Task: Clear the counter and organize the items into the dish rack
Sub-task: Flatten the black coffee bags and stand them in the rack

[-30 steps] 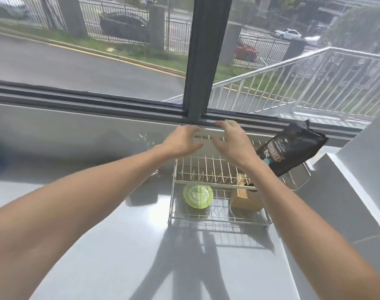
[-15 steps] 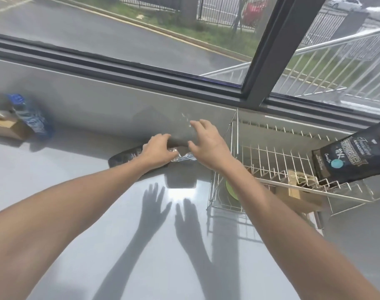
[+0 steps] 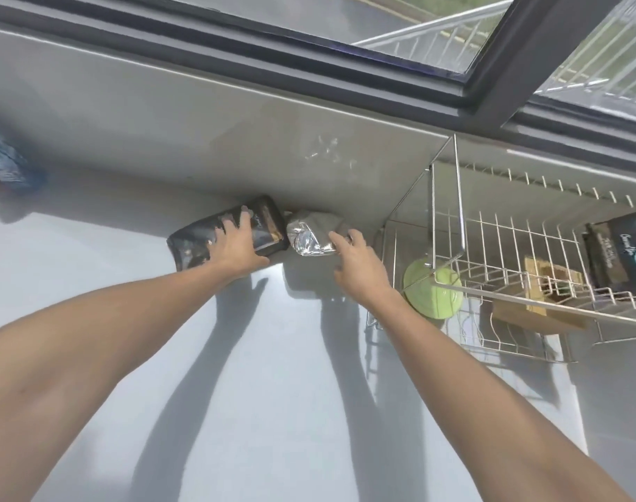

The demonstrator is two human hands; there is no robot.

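Note:
A black pouch (image 3: 196, 242) lies flat on the grey counter against the back wall. My left hand (image 3: 236, 244) rests on top of it with fingers spread. Just to its right sits a crumpled silver foil bag (image 3: 309, 233), and my right hand (image 3: 356, 262) touches its right side, fingers curled around the edge. The wire dish rack (image 3: 490, 226) stands at the right. It holds a green plate (image 3: 432, 291), a wooden box (image 3: 541, 302) and another black pouch (image 3: 624, 251).
A blue-labelled bottle (image 3: 4, 164) lies at the far left by the wall. The window frame (image 3: 497, 67) runs above the counter's back wall. The bare grey counter (image 3: 254, 393) stretches toward me under my forearms.
The view has swung down and left from the rack. Both hands moved from the rack's back rim to the counter, onto the black pouch and the foil bag.

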